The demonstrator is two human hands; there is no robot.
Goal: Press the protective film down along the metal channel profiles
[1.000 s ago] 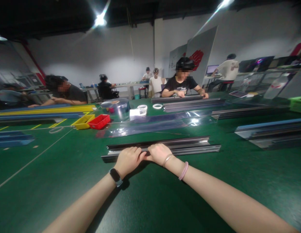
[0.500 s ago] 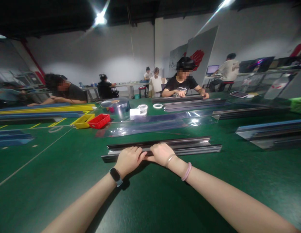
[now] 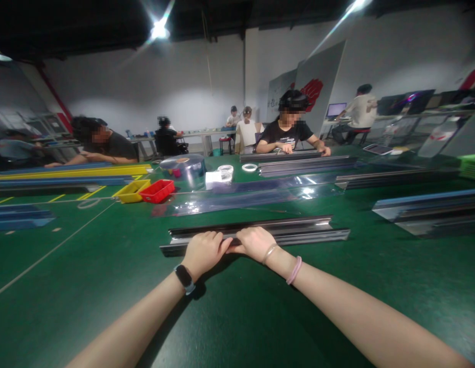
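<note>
A long dark metal profile (image 3: 302,229) lies crosswise on the green table (image 3: 88,286) in front of me. My left hand (image 3: 204,251) and my right hand (image 3: 254,242) sit side by side on its near edge, fingers curled over it and thumbs almost touching. The left wrist wears a dark band, the right wrist a pink band and a thin bracelet. A sheet of clear plastic film (image 3: 237,197) lies flat just beyond the profile.
A red bin (image 3: 157,191) and a yellow bin (image 3: 132,191) stand at the back left, with tape rolls (image 3: 224,169) and a clear roll (image 3: 183,167) nearby. More profiles (image 3: 425,207) lie right and far. A person in black (image 3: 287,132) works opposite; others sit at the left and behind.
My right hand has shifted slightly to the right along the profile. The left hand and the profile stay where they were.
</note>
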